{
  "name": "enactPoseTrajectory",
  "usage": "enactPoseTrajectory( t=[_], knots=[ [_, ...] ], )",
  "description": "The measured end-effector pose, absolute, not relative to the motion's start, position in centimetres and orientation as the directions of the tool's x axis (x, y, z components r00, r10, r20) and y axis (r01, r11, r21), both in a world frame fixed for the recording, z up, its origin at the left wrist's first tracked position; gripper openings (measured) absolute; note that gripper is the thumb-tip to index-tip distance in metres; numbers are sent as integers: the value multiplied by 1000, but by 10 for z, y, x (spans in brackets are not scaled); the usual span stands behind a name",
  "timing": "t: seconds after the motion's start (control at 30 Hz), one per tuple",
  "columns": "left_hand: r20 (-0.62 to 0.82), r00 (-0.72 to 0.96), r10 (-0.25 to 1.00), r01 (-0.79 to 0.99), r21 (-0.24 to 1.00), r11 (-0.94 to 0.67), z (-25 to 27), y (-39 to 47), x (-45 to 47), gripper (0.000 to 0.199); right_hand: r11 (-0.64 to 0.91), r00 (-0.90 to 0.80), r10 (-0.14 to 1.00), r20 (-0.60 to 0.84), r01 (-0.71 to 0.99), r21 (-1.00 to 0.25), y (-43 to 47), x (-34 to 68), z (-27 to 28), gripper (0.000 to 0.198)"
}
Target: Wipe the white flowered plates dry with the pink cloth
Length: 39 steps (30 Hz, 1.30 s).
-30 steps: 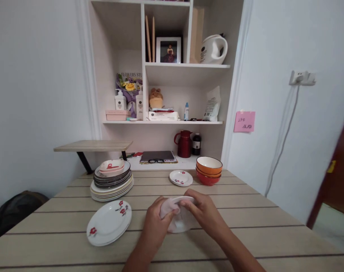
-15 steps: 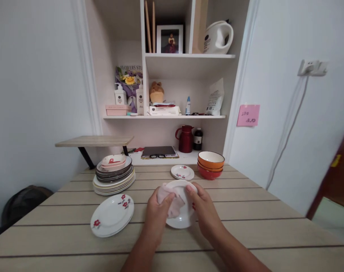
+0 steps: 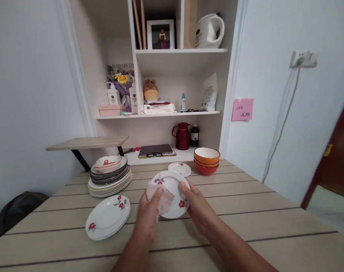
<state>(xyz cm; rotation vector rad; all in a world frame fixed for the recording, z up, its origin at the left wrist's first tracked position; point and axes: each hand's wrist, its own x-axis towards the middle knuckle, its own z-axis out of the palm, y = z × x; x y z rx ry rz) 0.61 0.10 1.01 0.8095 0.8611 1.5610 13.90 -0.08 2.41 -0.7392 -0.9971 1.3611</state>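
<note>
White shelves (image 3: 177, 115) stand behind the slatted wooden desk (image 3: 240, 204), with a dark red jug (image 3: 183, 136) in their lowest nook. Close to me, over the desk, I hold a small white plate (image 3: 176, 185) with red flowers, its face tilted up. My right hand (image 3: 199, 206) grips the right edge, thumb on top; my left hand (image 3: 148, 211) pinches a pale pink cloth (image 3: 166, 201) against the left side. Larger flowered plates (image 3: 108, 216) lie stacked to my left, and behind them rises a taller pile of dishes (image 3: 109, 178). Beyond my plate, small flowered plates (image 3: 182, 169) sit just beside some orange and red bowls (image 3: 206, 162).
</note>
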Motion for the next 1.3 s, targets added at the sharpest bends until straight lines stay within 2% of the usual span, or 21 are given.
enactPoseTrajectory(
  t=[0.03, 0.1, 0.2, 0.37, 0.53, 0.67, 0.83, 0.93, 1.1, 1.3],
  knots=[
    [44, -140, 989, -479, 871, -106, 11, 1, 3, 50, 134, -87, 981, 176, -359, -924, -1, 143, 27, 35],
    [40, -130, 991, -466, 880, -97, 12, 2, -2, 51, 252, -23, 965, 261, -194, -948, 1, 151, 31, 29],
    [54, -114, 992, -450, 887, -101, 13, 3, -5, 53, 356, -62, 930, 361, -82, -931, 2, 161, 35, 31],
    [134, -52, 990, -343, 928, -143, 9, 3, -4, 47, 497, -156, 865, 476, 139, -857, -1, 163, 39, 21],
    [214, 54, 975, -134, 970, -205, 6, 0, 2, 39, 576, -140, 815, 562, 303, -759, -3, 164, 42, 16],
    [252, 46, 967, -46, 967, -249, 7, 1, 2, 35, 571, -204, 818, 537, 389, -723, -2, 167, 42, 18],
    [211, 22, 977, -94, 974, -208, 7, 3, 0, 41, 547, -202, 836, 510, 373, -749, -3, 162, 37, 14],
    [175, 6, 985, -128, 977, -173, 7, 3, 0, 45, 546, -136, 837, 531, 286, -787, -3, 157, 30, 15],
    [121, -60, 991, -213, 968, -131, 8, 0, 4, 52, 476, -17, 879, 477, 98, -874, 4, 150, 19, 16],
    [58, -71, 996, -352, 933, -80, 6, 1, 11, 52, 468, 69, 882, 466, -16, -884, 7, 151, 15, 21]
  ],
)
